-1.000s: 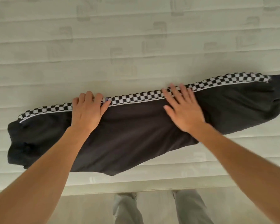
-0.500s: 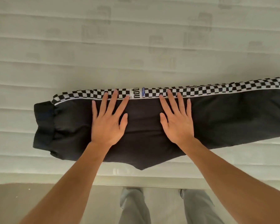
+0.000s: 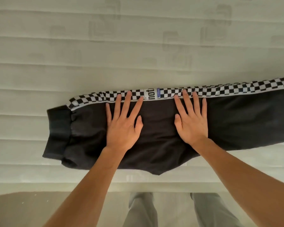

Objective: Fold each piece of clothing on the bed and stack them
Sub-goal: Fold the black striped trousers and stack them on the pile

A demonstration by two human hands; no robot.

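Note:
A pair of black trousers (image 3: pixel 157 138) lies lengthwise across the near part of the bed, folded leg on leg, with a black-and-white checkered side stripe (image 3: pixel 220 91) along the far edge and the waistband (image 3: pixel 59 128) at the left. My left hand (image 3: pixel 123 123) rests flat on the cloth left of centre, fingers spread and straight. My right hand (image 3: pixel 191 120) lies flat right of centre, fingertips touching the stripe. The right end of the trousers runs out of view.
The white quilted mattress (image 3: pixel 138 46) fills the far part of the view. Its near edge (image 3: pixel 88 185) runs just below the trousers. My own legs in grey trousers (image 3: pixel 141 210) stand on the floor by the bed.
Both hands have slid along the trousers toward the middle and spread flat. The view has shifted, so the waistband end now sits further into the picture and the right end runs off it.

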